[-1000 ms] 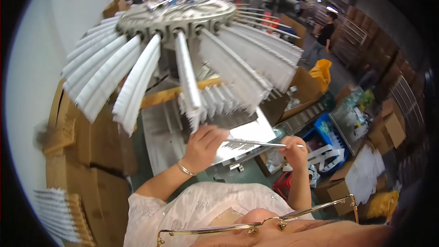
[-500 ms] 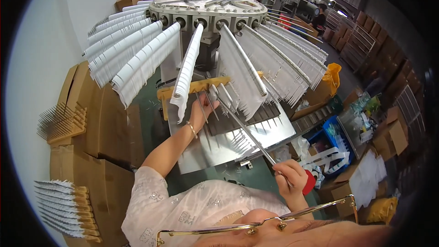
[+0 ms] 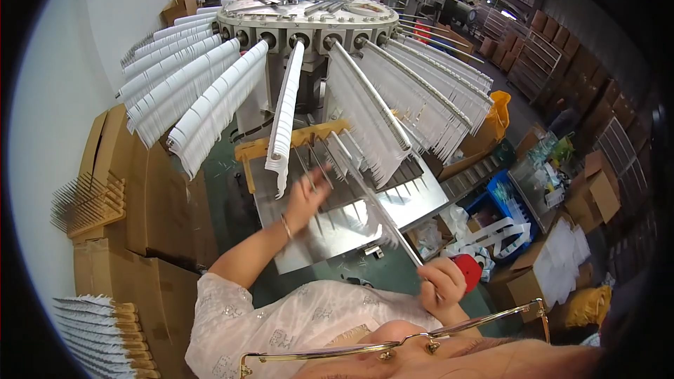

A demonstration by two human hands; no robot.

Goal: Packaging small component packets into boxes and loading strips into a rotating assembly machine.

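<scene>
My right hand is closed around the near end of a long thin metal rod, which slopes up and away toward the wooden rack. White strips hang along part of the rod, blurred. My left hand is over the metal tray, left of the rod, with fingers apart and slightly smeared; I see nothing in it. Close beyond it are several thin rods leaning at the notched wooden rack. A red object shows behind my right hand.
A round machine bears radiating rods hung with white strips, reaching out over the metal tray. Cardboard boxes and wooden combs of pins stand left. Right are a blue crate and an open box of white material.
My left hand has let go near the rack and drawn back toward me, fingers spreading. White strips now show farther down the rod in my right hand. The view has shifted slightly.
</scene>
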